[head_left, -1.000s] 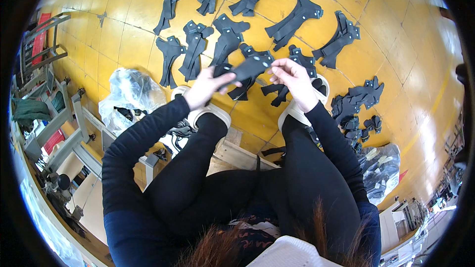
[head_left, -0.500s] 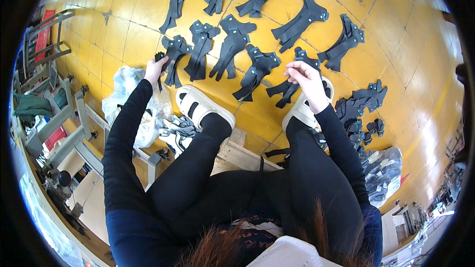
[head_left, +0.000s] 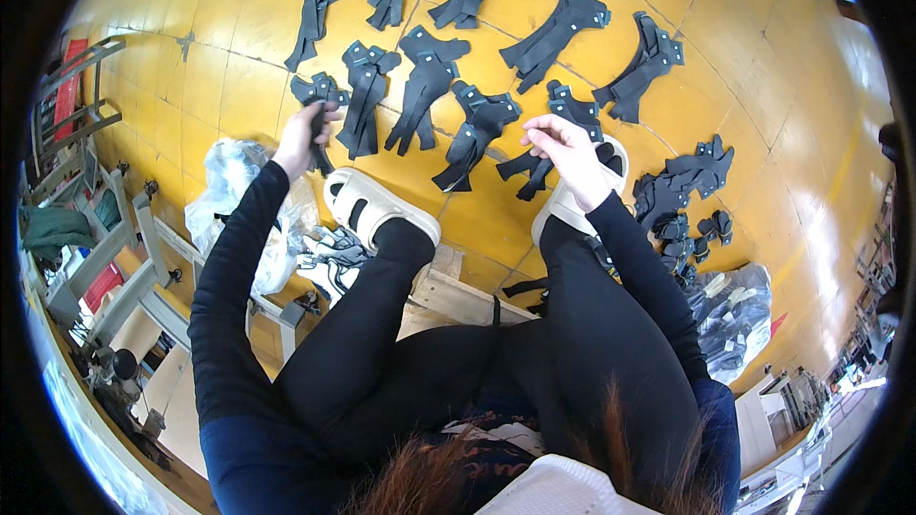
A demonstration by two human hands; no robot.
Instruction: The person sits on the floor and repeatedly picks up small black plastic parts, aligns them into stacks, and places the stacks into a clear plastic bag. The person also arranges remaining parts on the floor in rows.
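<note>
Right of your left fingers: matt, cloth-like black pieces on smooth, glossy floor. Behind those fingers: shiny, crinkled plastic bag.

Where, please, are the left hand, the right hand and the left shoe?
Left hand (head_left: 301,141): head view, its middle.
Right hand (head_left: 570,154): head view, its middle.
Left shoe (head_left: 384,198): head view, its upper.

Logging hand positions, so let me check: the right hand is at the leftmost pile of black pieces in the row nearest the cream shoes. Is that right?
Not quite: the head view shows the left hand at the leftmost pile of black pieces in the row nearest the cream shoes.
</note>
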